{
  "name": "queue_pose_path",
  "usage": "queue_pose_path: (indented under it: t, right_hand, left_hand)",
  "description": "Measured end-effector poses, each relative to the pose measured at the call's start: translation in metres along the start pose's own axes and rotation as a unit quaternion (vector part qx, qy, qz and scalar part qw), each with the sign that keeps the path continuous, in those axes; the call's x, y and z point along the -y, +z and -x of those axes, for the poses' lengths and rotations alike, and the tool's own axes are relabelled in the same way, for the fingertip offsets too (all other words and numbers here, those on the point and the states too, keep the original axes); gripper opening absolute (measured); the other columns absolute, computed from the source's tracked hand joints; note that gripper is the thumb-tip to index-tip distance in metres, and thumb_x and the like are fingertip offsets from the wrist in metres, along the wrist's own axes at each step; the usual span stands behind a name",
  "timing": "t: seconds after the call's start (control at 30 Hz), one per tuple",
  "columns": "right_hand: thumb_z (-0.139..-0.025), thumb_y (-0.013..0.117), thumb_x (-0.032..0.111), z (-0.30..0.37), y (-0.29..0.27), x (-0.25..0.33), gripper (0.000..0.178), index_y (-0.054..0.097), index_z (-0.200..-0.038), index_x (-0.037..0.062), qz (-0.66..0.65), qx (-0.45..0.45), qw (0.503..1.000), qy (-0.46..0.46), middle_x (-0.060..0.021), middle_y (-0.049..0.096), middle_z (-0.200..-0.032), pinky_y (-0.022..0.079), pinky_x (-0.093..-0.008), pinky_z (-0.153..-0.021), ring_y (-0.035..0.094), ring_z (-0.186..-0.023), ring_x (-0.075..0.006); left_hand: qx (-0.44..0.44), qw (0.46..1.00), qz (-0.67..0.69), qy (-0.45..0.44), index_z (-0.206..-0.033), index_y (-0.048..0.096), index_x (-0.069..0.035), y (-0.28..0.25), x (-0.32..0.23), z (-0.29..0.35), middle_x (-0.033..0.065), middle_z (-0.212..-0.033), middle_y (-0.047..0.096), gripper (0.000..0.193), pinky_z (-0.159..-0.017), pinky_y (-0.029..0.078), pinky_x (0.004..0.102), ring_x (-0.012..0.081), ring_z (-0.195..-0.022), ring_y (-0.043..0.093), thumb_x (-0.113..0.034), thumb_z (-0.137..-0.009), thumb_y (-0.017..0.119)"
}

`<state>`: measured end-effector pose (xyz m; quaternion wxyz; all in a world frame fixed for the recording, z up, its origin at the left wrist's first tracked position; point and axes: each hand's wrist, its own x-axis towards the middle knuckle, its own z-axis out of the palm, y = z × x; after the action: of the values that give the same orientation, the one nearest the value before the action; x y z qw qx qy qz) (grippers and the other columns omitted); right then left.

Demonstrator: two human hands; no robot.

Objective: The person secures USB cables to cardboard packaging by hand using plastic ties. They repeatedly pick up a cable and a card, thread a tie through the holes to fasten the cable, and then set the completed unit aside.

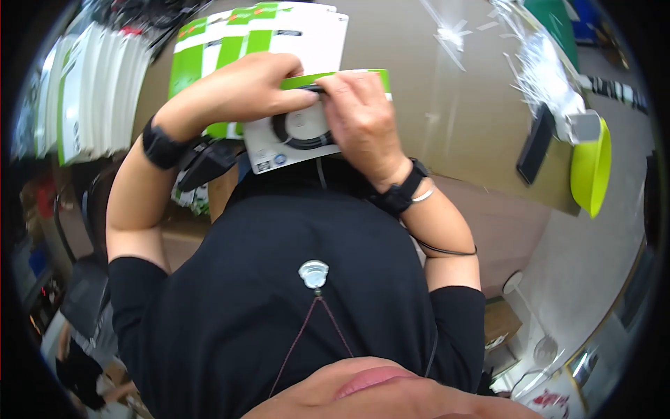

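Observation:
In front of my chest, at the table's near edge, is a white and green packaging card (276, 155) with a black coiled cable (307, 144) on its face. My left hand (262, 87) is closed at the card's upper left, its thumb pressed against the front by the black cable and its other fingers partly hidden behind. My right hand (363, 115) pinches the cable near the card's top edge, covering its right side. The two hands nearly meet there. Just beyond, several similar green and white cards (310, 42) lie overlapping on the table.
A thick row of white and green cards (105, 91) stands at the left. On the right of the brown table (447, 119) lie thin white strips in clear plastic (548, 70), a black phone-like slab (536, 145) and a yellow-green bowl (592, 167). Dark cables (164, 17) lie far left.

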<state>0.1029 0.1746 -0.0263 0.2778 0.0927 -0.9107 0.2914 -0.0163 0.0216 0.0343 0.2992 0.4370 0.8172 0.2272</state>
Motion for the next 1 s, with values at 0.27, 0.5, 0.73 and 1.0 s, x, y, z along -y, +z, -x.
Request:
queue_pose_path:
  t: [0.27, 0.5, 0.73, 1.0]
  right_hand:
    - [-0.076, 0.067, 0.008, -0.002, -0.016, 0.003, 0.019, 0.064, -0.094, 0.0063, -0.027, -0.001, 1.000, -0.003, -0.0075, 0.060, -0.088, 0.047, -0.0372, -0.074, 0.057, -0.082, -0.0268]
    - [-0.080, 0.064, 0.018, -0.043, -0.093, -0.084, 0.017, 0.065, -0.092, 0.0063, 0.231, 0.021, 0.969, 0.081, -0.0102, 0.064, -0.088, 0.048, -0.0370, -0.074, 0.060, -0.087, -0.0277]
    - [-0.077, 0.065, 0.018, -0.041, -0.092, -0.136, 0.018, 0.065, -0.092, 0.0075, 0.420, 0.118, 0.887, 0.153, -0.0093, 0.064, -0.084, 0.049, -0.0356, -0.072, 0.062, -0.082, -0.0232]
    - [-0.086, 0.059, 0.014, -0.043, -0.107, -0.102, 0.018, 0.064, -0.098, 0.0015, -0.435, 0.011, 0.814, 0.386, -0.0016, 0.062, -0.083, 0.047, -0.0246, -0.067, 0.057, -0.075, -0.0105]
  left_hand:
    - [0.034, 0.996, 0.081, -0.034, -0.093, 0.054, 0.004, 0.010, -0.002, 0.005, 0.0232, -0.082, 0.060, 0.032, -0.067, 0.045, 0.0387, 0.0341, -0.074, 0.058, -0.027, -0.086, 0.057]
    - [-0.139, 0.981, 0.128, -0.032, -0.102, 0.053, 0.003, 0.019, 0.007, 0.032, 0.0157, -0.083, 0.061, 0.025, -0.067, 0.045, 0.0316, 0.0217, -0.074, 0.057, -0.019, -0.090, 0.053]
    - [-0.234, 0.915, 0.328, 0.010, -0.112, 0.054, 0.001, 0.026, 0.008, 0.035, 0.0028, -0.094, 0.059, 0.024, -0.072, 0.044, 0.0222, 0.0058, -0.082, 0.051, -0.014, -0.095, 0.048]
    - [-0.309, 0.725, 0.615, -0.032, -0.113, 0.054, 0.002, 0.027, 0.005, 0.041, 0.0034, -0.094, 0.061, 0.028, -0.069, 0.047, 0.0202, 0.0071, -0.075, 0.057, -0.019, -0.094, 0.050]
